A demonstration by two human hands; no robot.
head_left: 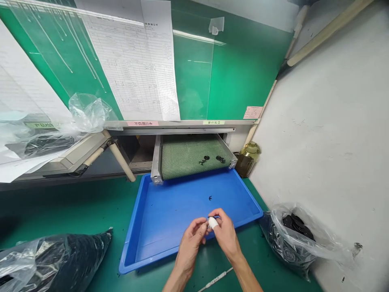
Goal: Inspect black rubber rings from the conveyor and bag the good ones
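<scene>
Both my hands meet over the near edge of a blue tray (142, 227). My left hand (192, 239) is curled, its fingertips pinched at a white wrap on a finger of my right hand (224, 232). The right hand's fingers are bent together too; whether either holds a small part is hidden. A tiny black part (210, 198) lies in the tray. A green mesh conveyor belt (188, 160) ends above the tray's far side, carrying a few black parts (220, 158).
Clear plastic bags of black parts sit at the lower left (51, 259) and lower right (291, 239). A small yellowish bottle (248, 156) stands by the white wall. Paper sheets (136, 61) hang on the green board. A thin white tool (214, 280) lies near my wrists.
</scene>
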